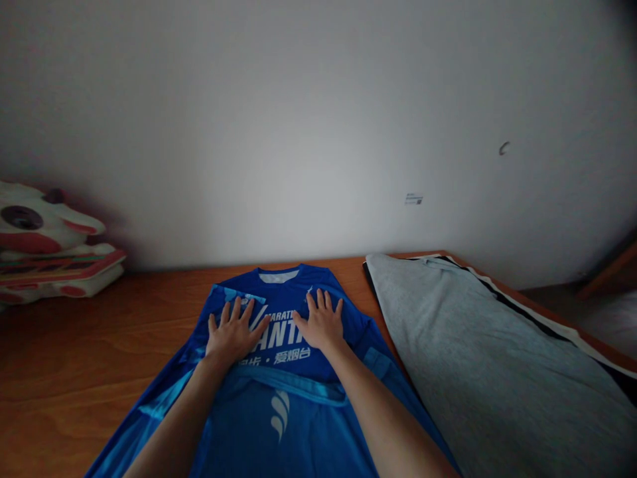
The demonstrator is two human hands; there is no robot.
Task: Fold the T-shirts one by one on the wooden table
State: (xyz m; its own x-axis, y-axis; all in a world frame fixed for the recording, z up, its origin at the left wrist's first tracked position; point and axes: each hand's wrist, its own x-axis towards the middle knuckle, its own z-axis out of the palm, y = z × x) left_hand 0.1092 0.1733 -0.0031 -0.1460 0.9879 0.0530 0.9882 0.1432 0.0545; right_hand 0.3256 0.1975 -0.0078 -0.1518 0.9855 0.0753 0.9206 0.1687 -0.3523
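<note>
A blue printed sports shirt (283,292) lies spread on the wooden surface, its neckline toward the wall. White lettering crosses its chest, partly covered by my hands. My left hand (231,332) rests flat with fingers spread on the left chest, its fingertips touching a lighter blue folded piece of fabric. On the right side of the chest, my right hand (322,323) also lies flat, fingers apart. Below both hands, a lighter blue layer with a white leaf-like mark (280,415) overlaps the shirt; I cannot tell whether it is part of the same garment.
To the right lies a grey garment (478,358) with black and white edging. A red and white toy keyboard with an animal head (60,265) stands at the far left. Behind the wooden top (64,352) rises a pale wall (298,146) with a small hook (504,148).
</note>
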